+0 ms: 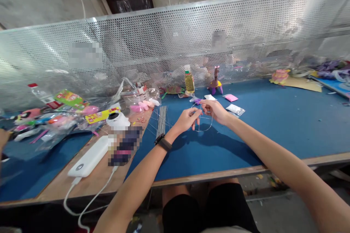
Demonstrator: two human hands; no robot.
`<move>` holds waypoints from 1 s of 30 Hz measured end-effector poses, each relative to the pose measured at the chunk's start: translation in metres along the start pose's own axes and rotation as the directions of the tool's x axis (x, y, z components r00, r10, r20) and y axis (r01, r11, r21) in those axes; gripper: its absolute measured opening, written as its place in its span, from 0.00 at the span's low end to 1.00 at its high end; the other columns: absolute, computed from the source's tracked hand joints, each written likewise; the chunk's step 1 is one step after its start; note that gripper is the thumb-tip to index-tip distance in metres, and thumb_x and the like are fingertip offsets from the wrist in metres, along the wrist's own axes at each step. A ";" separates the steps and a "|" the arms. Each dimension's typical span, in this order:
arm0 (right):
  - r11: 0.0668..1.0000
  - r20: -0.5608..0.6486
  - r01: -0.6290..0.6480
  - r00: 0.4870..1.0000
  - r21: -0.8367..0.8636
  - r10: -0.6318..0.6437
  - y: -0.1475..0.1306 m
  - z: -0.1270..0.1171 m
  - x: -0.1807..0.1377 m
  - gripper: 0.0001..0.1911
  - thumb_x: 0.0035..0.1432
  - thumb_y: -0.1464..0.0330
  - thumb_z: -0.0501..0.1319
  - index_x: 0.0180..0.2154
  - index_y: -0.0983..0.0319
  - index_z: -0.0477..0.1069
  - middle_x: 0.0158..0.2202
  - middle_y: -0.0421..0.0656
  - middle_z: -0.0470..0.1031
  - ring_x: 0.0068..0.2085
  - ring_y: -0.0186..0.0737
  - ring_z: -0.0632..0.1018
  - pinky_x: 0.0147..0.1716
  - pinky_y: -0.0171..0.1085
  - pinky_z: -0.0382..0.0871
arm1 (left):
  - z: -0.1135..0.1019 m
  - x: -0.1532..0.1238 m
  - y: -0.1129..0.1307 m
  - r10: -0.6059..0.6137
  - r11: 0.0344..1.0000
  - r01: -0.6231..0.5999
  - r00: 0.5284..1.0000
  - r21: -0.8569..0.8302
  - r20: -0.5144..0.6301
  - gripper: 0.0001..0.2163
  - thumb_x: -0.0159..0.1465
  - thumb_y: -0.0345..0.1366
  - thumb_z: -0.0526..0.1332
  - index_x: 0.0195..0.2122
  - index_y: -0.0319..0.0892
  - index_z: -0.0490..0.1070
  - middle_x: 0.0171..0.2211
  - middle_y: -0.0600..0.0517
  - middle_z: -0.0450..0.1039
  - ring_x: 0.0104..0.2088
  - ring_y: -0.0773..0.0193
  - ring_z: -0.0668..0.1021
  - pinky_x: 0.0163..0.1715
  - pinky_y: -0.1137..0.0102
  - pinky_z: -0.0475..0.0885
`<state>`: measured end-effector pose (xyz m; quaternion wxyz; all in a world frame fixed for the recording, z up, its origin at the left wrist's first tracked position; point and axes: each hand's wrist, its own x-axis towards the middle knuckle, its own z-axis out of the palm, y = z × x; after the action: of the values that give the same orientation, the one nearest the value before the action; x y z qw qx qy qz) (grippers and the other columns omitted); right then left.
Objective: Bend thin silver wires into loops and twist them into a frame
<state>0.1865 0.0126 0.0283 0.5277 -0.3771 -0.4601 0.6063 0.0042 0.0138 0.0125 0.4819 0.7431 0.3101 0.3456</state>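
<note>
Above the blue table mat, my left hand (pixel 188 118) pinches a thin silvery wire (pixel 205 130) that is bent into rounded loops. My right hand (pixel 214 111) is close beside it, its fingers closed on the upper part of the same wire. The loops hang below and between both hands. A bundle of straight wires (pixel 162 120) lies on the mat left of my left hand. Beyond my hands are a purple packet (pixel 197 100), a white packet (pixel 210 97), a pink packet (pixel 231 97) and a white clear-wrapped packet (pixel 235 110).
A bottle of yellow liquid (pixel 189 80) and a brown-and-purple animal figure (pixel 216 82) stand near the perforated metal screen (pixel 153 43). To the left are a white power bank (pixel 90 156) with a cable, a white roll (pixel 118 121) and cluttered plastic bags (pixel 60 120). Another person's arm (pixel 3 142) shows at the left edge.
</note>
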 end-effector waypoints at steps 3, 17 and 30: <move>0.998 -0.012 0.037 0.999 -0.054 -0.037 0.000 -0.002 0.001 0.14 0.51 0.57 0.71 0.33 0.60 0.76 0.28 0.37 0.72 0.28 0.32 0.69 0.30 0.36 0.64 | -0.001 0.001 -0.001 -0.025 1.000 0.025 0.999 0.017 -0.023 0.20 0.68 0.53 0.59 0.39 0.38 0.73 0.23 0.55 0.75 0.13 0.72 0.72 0.14 0.77 0.63; 0.792 0.099 0.370 0.924 -0.486 -0.370 0.002 -0.011 0.006 0.14 0.60 0.56 0.65 0.39 0.60 0.78 0.38 0.44 0.80 0.39 0.40 0.77 0.43 0.42 0.70 | -0.001 0.000 -0.004 -0.081 0.994 0.085 0.994 0.067 -0.067 0.22 0.66 0.55 0.62 0.35 0.36 0.74 0.23 0.54 0.74 0.12 0.72 0.71 0.13 0.77 0.63; 0.679 0.119 0.460 0.866 -0.573 -0.486 0.003 -0.011 0.001 0.13 0.64 0.56 0.62 0.41 0.58 0.77 0.42 0.45 0.79 0.45 0.43 0.77 0.41 0.40 0.71 | -0.004 -0.001 0.000 -0.089 0.988 0.101 0.991 0.121 -0.100 0.21 0.66 0.53 0.62 0.34 0.36 0.75 0.23 0.53 0.74 0.12 0.74 0.70 0.13 0.77 0.62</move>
<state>0.1962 0.0155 0.0221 0.5341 -0.4016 -0.6933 0.2699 0.0004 0.0146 0.0128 0.4350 0.7392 0.3886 0.3366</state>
